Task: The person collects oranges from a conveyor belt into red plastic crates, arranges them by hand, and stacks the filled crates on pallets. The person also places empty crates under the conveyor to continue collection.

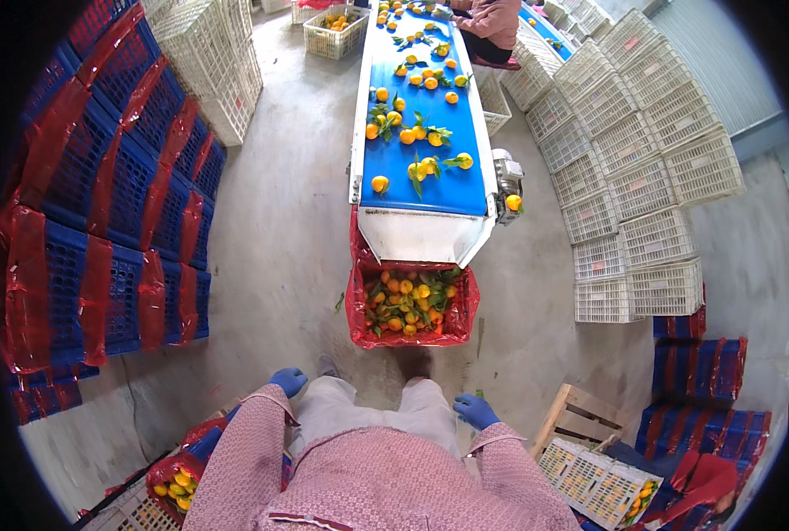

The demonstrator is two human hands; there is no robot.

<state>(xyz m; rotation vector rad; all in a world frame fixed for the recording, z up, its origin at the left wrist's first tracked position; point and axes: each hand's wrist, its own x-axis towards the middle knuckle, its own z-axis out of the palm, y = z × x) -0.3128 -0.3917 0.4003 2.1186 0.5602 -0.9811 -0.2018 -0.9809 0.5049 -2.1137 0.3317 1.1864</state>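
Observation:
My left hand [289,381], in a blue glove, is beside my left thigh with its fingers partly curled. On the other side my right hand [475,411], gloved the same way, hangs by my right thigh. Nothing shows in either hand, though the inner side of the fingers is hidden. On the floor before me stands a crate lined with red plastic film [467,312], holding many leafy mandarins [404,302]. Its far edge is beneath the white metal chute [428,235] of a conveyor. More mandarins with leaves lie scattered along the blue belt [401,199].
Blue crates with red film [122,292] are stacked at left, white plastic crates [663,285] at right. A motor [506,169] juts from the conveyor's right side, a mandarin [514,202] on it. Another person [491,23] sits beside the belt. A wooden pallet [584,411] lies right of me.

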